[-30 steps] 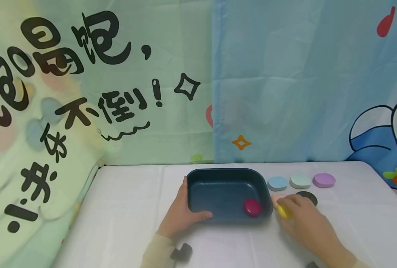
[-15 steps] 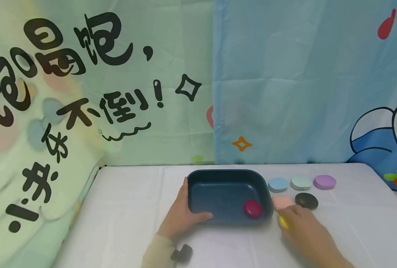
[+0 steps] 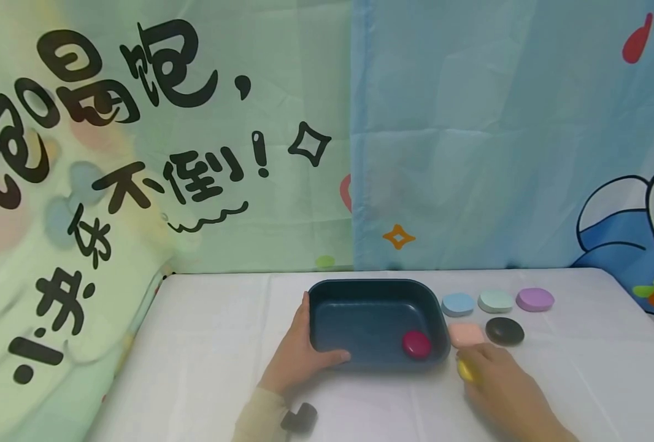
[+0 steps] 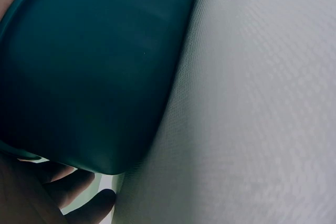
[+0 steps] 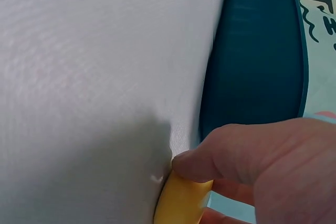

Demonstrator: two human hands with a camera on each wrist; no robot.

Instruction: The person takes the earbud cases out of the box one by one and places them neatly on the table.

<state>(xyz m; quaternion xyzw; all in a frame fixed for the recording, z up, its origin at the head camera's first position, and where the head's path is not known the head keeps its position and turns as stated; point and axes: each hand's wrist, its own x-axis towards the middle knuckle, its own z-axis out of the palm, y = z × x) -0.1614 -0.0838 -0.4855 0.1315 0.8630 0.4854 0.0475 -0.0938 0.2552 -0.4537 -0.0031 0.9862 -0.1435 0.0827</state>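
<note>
A dark blue rectangular tray [image 3: 371,325] stands on the white-covered table, with a round magenta piece [image 3: 416,345] inside near its right end. My left hand [image 3: 300,356] holds the tray's front left corner, thumb at the front rim and fingers along the left side. Just right of the tray, my right hand [image 3: 503,383] pinches a smooth yellow soap-shaped piece [image 3: 466,371]. In the right wrist view the thumb presses on top of the yellow piece [image 5: 184,198], low beside the cloth; its lower part is cut off. Directly behind that hand lie a pink piece [image 3: 466,335] and a black oval one [image 3: 505,331].
Along the back right, a row holds a light blue piece [image 3: 458,304], a mint piece [image 3: 496,301] and a purple piece [image 3: 535,299]. A printed curtain [image 3: 283,73] hangs behind the table. White cloth [image 3: 211,344] stretches left of the tray.
With the yellow piece in its grip, my right hand has drawn back a little toward me, uncovering the pink and black pieces. The left hand and tray have stayed put.
</note>
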